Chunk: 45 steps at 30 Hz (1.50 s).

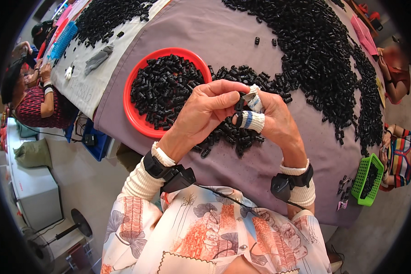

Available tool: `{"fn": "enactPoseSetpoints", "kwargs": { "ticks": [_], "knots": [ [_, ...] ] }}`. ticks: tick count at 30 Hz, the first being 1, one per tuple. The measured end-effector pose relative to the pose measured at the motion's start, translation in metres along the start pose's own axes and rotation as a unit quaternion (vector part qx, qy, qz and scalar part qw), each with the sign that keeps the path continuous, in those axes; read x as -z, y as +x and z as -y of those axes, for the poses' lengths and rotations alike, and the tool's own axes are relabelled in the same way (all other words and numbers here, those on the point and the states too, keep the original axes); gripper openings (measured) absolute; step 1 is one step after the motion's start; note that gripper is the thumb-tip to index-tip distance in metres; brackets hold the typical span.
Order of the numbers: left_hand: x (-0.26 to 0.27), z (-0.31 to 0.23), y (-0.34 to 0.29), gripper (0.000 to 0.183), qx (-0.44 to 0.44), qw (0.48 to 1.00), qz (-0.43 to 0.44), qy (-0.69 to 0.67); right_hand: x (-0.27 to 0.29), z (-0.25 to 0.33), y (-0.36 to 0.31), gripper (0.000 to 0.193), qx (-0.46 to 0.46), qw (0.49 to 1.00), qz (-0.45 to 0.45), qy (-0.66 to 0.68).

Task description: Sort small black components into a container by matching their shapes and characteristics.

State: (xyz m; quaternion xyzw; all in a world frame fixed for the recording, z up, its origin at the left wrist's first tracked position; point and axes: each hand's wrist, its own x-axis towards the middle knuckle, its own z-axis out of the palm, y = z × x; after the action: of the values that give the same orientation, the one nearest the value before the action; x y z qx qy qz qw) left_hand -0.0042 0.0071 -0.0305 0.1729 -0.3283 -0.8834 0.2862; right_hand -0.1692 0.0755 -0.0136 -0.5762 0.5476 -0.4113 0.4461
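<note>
My two hands meet over the table, fingertips together. Between the thumb and forefinger of my left hand (194, 112) is a small black plastic part (239, 103). My right hand (281, 119) wears white finger covers with blue stripes on its thumb and forefinger, and is pinched closed against that part. A greyish glint shows at its fingertips, too small to name. Left of the hands stands a round red tray (129, 103) full of similar black parts. Beneath and behind my fingers lies a loose pile of black parts (242, 137).
Large heaps of black parts (315, 59) cover the far and right side of the cloth-covered table (169, 27). A green basket (371, 182) sits at the right edge. Other people work at both sides. At the far left are a blue basket (65, 40) and a grey cloth (98, 59).
</note>
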Motion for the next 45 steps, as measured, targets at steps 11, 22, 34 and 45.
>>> {"fn": "enactPoseSetpoints", "kwargs": {
  "ticks": [11,22,34,45],
  "knots": [
    [0.000,0.001,-0.001,0.021,-0.003,1.000,-0.001,0.008,-0.002,-0.005,-0.001,0.032,0.007,0.999,-0.001,-0.037],
    [-0.001,0.004,-0.001,0.023,-0.004,0.999,-0.010,-0.036,-0.012,-0.010,-0.001,0.026,0.031,0.995,-0.080,0.053],
    [-0.010,0.008,0.002,0.017,-0.020,0.995,-0.091,0.047,-0.012,-0.010,-0.002,0.023,-0.002,0.995,-0.082,0.054],
    [-0.004,0.009,0.001,0.015,-0.020,0.994,-0.095,0.043,-0.014,-0.009,-0.001,0.023,-0.012,0.994,-0.083,0.064]
  ]
}}
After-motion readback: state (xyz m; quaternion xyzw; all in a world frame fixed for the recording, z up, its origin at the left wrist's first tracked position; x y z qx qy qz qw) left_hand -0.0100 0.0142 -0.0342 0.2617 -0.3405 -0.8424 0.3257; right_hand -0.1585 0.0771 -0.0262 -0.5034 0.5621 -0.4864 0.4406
